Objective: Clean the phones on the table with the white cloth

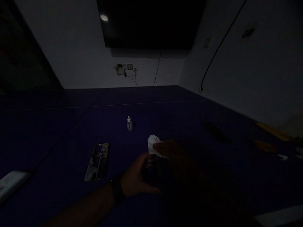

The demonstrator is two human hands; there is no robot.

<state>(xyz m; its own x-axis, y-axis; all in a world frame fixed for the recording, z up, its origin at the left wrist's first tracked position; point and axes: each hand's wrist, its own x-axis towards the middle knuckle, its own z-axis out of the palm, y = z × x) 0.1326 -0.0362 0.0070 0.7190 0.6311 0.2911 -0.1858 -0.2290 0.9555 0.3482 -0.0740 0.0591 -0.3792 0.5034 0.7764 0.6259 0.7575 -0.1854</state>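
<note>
In the dim head view, my left hand (134,178) is closed round a dark phone (151,171), its camera lenses faintly showing near the top. My right hand (169,148) pinches a crumpled white tissue (152,143) at the phone's upper end; whether the tissue touches the phone I cannot tell. To the left of my hands lies a patterned phone case (97,162) with a camera cut-out. A small dropper bottle (129,124) with a white cap stands upright beyond them. Shadow hides most of my right forearm and the phone's lower part.
A dark flat object (215,132) lies on the purple surface (161,116) to the right. Farther right are an orange item (264,146) and a yellow one (272,130). A white box-like object (11,184) sits at the left edge. Sockets (125,67) with cables are on the wall.
</note>
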